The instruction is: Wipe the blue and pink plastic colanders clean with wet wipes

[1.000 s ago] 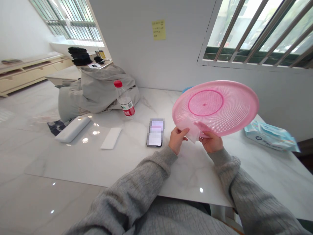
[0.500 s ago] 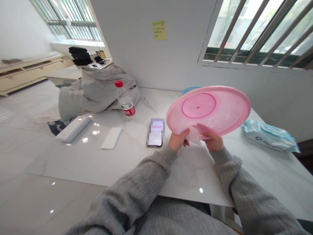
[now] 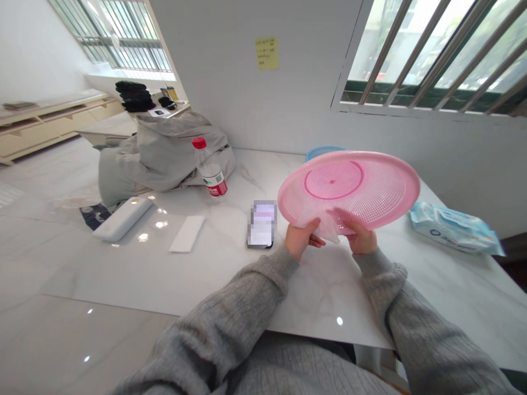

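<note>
A round pink perforated plastic strainer tray (image 3: 370, 189) is held up in the air in front of me, its solid ring centre facing up. My left hand (image 3: 300, 238) is shut on a white wipe (image 3: 317, 225), pressing it against the tray's near rim. My right hand (image 3: 362, 240) grips the same rim just to the right, with its fingers partly hidden behind the tray. The wipe's far side is folded over the rim, and part of it is out of sight.
On the white marble table lie a phone with a blurred screen (image 3: 262, 225), a red-capped water bottle (image 3: 209, 170), a white pad (image 3: 187, 233) and a white case (image 3: 122, 218). A wipes packet (image 3: 455, 229) lies right, a blue container (image 3: 323, 153) behind the tray, and a grey cloth heap (image 3: 164, 159) at the back.
The tray has shifted left and down and now lies flatter. Both hands stay on its near rim, with the wipe still held there.
</note>
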{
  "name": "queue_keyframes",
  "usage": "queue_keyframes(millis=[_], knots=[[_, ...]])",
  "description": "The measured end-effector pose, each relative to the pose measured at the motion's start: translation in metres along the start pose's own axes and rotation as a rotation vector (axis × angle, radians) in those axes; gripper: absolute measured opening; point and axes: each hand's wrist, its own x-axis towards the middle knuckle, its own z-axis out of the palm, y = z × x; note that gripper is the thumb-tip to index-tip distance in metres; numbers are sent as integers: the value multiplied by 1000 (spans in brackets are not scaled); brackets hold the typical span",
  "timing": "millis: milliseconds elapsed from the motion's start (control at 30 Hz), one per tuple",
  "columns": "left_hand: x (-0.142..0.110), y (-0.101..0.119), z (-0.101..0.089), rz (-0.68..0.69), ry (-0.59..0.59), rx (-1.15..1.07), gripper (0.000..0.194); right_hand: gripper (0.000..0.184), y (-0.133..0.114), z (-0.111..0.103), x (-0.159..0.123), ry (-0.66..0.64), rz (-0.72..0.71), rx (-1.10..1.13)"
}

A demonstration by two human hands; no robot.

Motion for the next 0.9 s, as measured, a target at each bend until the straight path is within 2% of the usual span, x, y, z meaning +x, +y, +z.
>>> queue_keyframes(millis=[133, 300, 433, 600, 767, 900], knots=[[-3, 2, 0, -92, -128, -26, 55, 31, -8, 7, -1, 91, 10, 103], [-5, 10, -4, -282, -290, 32, 56, 29, -12, 9, -1, 72, 11, 126], [0, 14, -10, -397, -337, 37, 57, 33, -6, 1, 2, 69, -73, 42], [1, 17, -10, -485, -364, -94, 51, 39, -4, -6, 1, 13, -146, -121], [-2, 19, -8, -471, -394, -193, 53, 36, -9, -6, -4, 39, -311, -360], [-4, 15, -7, -393, -398, -193, 55, 33, -11, -12, -2, -6, -326, -411]])
